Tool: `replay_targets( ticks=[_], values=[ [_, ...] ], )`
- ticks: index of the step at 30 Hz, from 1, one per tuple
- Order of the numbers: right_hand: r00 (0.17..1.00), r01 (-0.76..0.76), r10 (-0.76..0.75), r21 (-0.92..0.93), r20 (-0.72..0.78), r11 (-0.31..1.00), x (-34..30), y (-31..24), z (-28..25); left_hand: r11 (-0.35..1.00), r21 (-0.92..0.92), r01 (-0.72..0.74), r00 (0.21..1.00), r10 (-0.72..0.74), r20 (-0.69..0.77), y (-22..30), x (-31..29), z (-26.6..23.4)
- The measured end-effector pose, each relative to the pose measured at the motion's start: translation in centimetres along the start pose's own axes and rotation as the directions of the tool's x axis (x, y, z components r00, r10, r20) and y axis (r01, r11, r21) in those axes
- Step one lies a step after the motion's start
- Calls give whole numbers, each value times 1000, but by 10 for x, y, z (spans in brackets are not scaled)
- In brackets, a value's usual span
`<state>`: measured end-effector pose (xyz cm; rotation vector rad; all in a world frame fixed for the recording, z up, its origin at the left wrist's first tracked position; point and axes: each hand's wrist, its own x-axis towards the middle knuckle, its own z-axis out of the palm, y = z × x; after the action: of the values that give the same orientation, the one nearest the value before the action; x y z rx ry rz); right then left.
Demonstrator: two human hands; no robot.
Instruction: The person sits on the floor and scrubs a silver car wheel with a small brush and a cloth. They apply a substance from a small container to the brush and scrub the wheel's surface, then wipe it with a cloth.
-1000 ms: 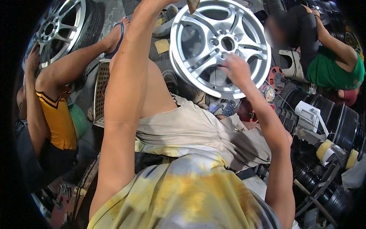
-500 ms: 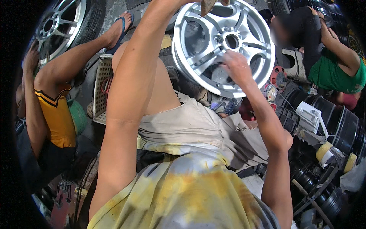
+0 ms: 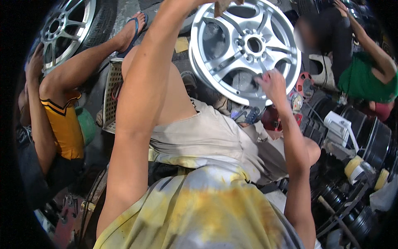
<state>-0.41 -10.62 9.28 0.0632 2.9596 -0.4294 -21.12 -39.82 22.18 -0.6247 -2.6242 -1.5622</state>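
Silver wheel rim: ahead of the person, just beyond the beige shorts; its spoked face is turned toward the camera, the barrel wall shows along its left edge, and paired spokes meet at a hub with a round centre hole.
Tyred wheel: left of the silver rim, well apart, partly cut off by the top edge; a co-worker's hand is at its outer edge.
Black wheels: right of the silver rim and nearer the person, crowded together in a row.
Green shirt: worn by a second co-worker, right of the silver rim and apart from it.
Tan crate: left of the silver rim, its wall pierced with small holes, partly behind the left forearm.
Right hand: in front of the silver rim's near right part, fingers partly curled; whether they touch the metal or hold something small I cannot tell.
Left hand: left of the silver rim's top, nearly all cut off by the upper edge; how far open it is, or what it grips, I cannot tell.
Red reel: just right of the silver rim.
Yellowish pad: on the ground, just left of the silver rim.
Brown scrap: over the silver rim's top edge, material unclear.
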Motion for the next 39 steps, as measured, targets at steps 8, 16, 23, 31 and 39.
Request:
replay_targets(
  ticks=[8,16,23,31,39],
  values=[
    [939,317,-315,-10,-138,948,23,-20,4,999,29,-20,992,17,127,-1,7,26],
    [966,-242,251,114,-66,963,-77,52,-35,949,187,-255,926,184,331,-34,-35,94],
    [893,-188,398,629,-210,754,-123,97,-77,848,225,-481,721,236,652,-39,-106,184],
    [807,-57,209,278,-552,959,-134,91,-88,696,178,-696,514,310,800,-3,-106,252],
    [747,-102,402,507,-530,856,-158,78,-119,835,379,-399,651,-34,758,-23,-93,192]
  ],
)
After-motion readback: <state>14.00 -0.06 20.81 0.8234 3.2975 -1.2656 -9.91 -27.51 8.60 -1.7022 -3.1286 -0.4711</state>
